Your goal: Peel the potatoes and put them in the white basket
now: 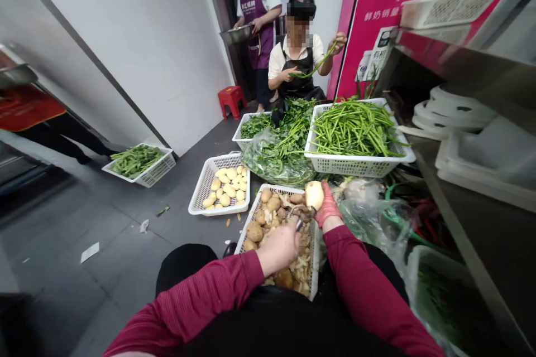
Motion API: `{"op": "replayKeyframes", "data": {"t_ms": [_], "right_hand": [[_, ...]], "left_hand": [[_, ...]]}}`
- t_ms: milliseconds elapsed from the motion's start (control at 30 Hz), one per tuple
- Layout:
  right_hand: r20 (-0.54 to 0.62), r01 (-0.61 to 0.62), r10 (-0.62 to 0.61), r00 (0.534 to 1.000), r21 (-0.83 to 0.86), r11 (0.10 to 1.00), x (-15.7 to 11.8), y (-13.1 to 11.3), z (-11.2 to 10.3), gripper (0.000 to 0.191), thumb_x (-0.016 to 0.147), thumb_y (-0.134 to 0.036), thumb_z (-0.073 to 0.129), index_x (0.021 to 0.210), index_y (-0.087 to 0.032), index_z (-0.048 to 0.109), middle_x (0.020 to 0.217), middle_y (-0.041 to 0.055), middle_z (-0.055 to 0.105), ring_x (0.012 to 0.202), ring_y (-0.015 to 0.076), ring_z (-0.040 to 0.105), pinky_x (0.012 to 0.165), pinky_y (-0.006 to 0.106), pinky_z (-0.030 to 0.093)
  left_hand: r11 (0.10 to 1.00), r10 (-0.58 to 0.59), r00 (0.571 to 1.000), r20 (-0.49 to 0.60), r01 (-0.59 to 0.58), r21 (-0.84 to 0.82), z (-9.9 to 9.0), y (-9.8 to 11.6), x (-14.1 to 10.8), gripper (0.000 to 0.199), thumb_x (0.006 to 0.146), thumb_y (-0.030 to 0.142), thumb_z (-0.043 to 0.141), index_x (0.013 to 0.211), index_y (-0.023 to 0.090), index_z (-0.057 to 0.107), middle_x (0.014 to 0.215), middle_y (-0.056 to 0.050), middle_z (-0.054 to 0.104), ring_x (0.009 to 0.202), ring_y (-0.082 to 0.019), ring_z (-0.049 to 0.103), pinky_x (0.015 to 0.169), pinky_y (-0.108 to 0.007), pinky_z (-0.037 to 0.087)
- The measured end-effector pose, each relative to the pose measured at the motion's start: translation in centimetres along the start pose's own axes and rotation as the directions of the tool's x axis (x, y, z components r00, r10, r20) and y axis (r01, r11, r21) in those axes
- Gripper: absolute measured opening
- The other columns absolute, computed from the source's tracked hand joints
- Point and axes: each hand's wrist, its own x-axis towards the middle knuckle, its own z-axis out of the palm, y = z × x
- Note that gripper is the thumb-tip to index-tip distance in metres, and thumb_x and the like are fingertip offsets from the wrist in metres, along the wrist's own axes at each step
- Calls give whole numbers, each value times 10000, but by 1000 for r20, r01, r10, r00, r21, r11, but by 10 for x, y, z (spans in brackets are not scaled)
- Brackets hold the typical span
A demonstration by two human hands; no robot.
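A mostly peeled potato is held in my right hand, which wears a reddish glove. My left hand is bare and closed around the handle of a peeler, just below and left of the potato. Brown peel hangs near the peeler's head. Under both hands stands a white basket with unpeeled potatoes on its left side and a heap of peelings on its right. A second white basket to the left holds several peeled potatoes.
Ahead, a seated person holds a green stem beside a basket of long green stems and leafy greens. Another person stands behind with a metal bowl. A metal shelf is at right; a red stool stands further back.
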Motion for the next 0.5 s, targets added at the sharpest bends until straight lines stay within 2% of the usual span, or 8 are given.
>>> {"op": "replayKeyframes", "data": {"t_ms": [100,167,233,300,400,433,500], "right_hand": [[18,-58,59,998,-51,997,-4,3,2,340,876,-489,515,776,-178,610,575,24,677,442,162,612,456,285,528],[10,-49,50,999,-69,996,-5,8,3,310,871,-469,536,800,-178,618,597,20,688,451,158,617,474,285,538],[-21,-27,26,999,-49,998,-5,11,4,280,875,-450,540,830,-187,626,618,7,696,451,142,611,497,274,546],[-65,-33,31,997,-25,999,-2,10,4,299,882,-469,520,848,-194,632,617,1,693,451,135,606,498,266,545],[-186,-38,38,982,2,999,1,0,4,359,885,-525,480,789,-204,608,541,-16,650,431,137,588,467,261,531],[-199,-27,29,980,11,1000,0,-3,4,365,883,-532,479,767,-206,595,522,-21,637,427,137,583,463,263,530],[-151,-14,16,988,18,1000,-2,-8,5,366,884,-525,475,751,-203,585,519,-18,636,428,142,582,461,272,529]], "left_hand": [[998,-39,995,-91,43,47,-29,5,31,338,929,206,372,1244,131,469,967,-125,666,848,-202,652,779,-289,487],[997,-19,999,-44,23,73,-40,9,50,297,910,196,429,1185,112,502,1011,-143,656,921,-212,641,829,-289,475],[998,-27,999,-37,29,46,-31,11,51,316,901,180,436,1203,98,479,1016,-151,653,926,-211,638,836,-288,473],[999,-53,998,-46,52,-9,-8,11,32,357,908,173,397,1254,92,432,967,-147,662,859,-206,644,792,-293,486],[999,-39,997,64,41,-29,20,7,0,332,903,198,397,1218,130,475,897,-127,672,783,-215,646,732,-308,497],[999,-32,997,74,34,-29,21,6,-3,323,903,203,396,1207,141,487,894,-121,674,776,-214,647,727,-308,498],[999,-39,999,10,39,-24,9,7,8,331,910,194,376,1220,145,480,919,-119,676,788,-206,651,740,-302,499]]}}
